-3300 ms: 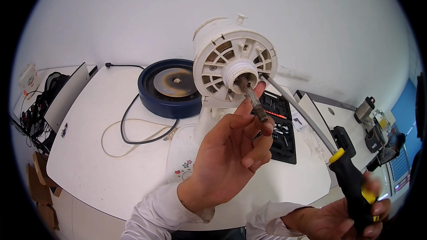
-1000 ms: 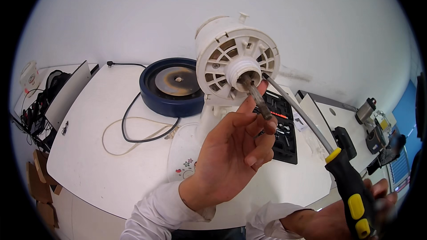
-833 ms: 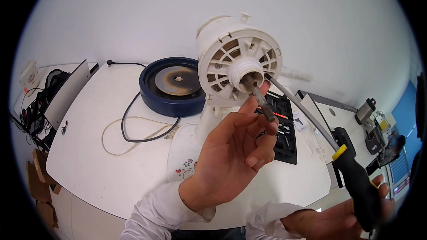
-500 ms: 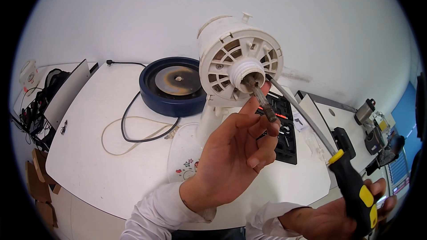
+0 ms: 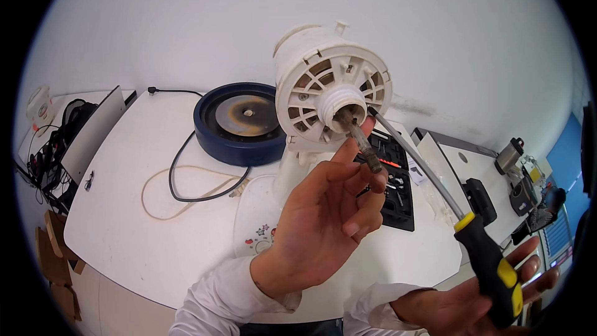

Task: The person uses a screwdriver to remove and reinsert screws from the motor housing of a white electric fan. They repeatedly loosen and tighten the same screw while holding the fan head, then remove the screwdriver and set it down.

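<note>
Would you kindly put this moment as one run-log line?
left hand: fingers at metal shaft | right hand: holding screwdriver, tip at white motor housing | nearby: open black tool case on white table

We saw a plain white wall (image 5: 186, 25) behind and above the left hand's fingers (image 5: 359, 217), with a grey scuff (image 5: 411, 107) to their upper right. Beneath them spread a white table (image 5: 143, 236) with rounded corners; pale floor (image 5: 115, 305) lay to their lower left, a white desk (image 5: 476, 169) and blue panel (image 5: 563, 152) well to their right.
</note>
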A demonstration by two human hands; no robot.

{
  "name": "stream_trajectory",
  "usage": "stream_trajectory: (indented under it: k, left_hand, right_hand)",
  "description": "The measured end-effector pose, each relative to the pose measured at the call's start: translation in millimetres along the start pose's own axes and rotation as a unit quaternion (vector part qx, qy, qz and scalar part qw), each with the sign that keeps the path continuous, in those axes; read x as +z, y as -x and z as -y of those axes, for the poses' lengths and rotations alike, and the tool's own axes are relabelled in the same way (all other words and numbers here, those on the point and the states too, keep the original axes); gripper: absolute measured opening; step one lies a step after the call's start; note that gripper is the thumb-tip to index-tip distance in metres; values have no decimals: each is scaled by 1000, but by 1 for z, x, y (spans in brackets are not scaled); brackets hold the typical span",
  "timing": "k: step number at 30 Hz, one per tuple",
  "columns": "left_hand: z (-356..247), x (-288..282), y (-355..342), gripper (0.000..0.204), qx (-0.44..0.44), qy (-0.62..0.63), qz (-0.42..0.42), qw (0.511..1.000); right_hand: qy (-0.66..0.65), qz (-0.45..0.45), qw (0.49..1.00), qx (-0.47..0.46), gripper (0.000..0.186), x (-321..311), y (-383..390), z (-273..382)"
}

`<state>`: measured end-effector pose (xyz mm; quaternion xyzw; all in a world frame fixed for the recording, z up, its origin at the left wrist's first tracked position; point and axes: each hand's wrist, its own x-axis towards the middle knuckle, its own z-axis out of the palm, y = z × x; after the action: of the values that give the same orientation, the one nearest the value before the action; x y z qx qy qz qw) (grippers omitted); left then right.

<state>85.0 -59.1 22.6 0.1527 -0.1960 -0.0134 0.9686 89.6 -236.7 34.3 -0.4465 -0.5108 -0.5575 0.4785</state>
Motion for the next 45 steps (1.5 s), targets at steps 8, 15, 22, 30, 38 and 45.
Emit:
stream_trajectory:
  k: [8, 15, 22, 30, 38, 45]
  left_hand:
    - [1, 3, 0, 51, -4, -5, -21, 1000]
    - [2, 2, -2, 52, -6, -6, -5, 1000]
    - [-2, -3, 3, 49, 10, 5, -9, 1000]
    - [0, 0, 2, 52, 12, -15, -22, 1000]
    - [4, 2, -1, 52, 1, -13, -8, 1000]
    - [2, -4, -2, 48, -5, 20, 9, 1000]
  right_hand:
    - [-52, 2, 998, 20, 78, -9, 3, -3]
    - [-55, -16, 998, 13, 78, -11, 0, 0]
    - [-56, 54, 997, 17, 66, -5, -6, -7]
    - [37, -25, 999, 2, 67, -5, 4, 1]
    - [-66, 131, 989, 15, 63, -19, -8, -4]
    - [46, 53, 996, -54, 79, -3, -5, -3]
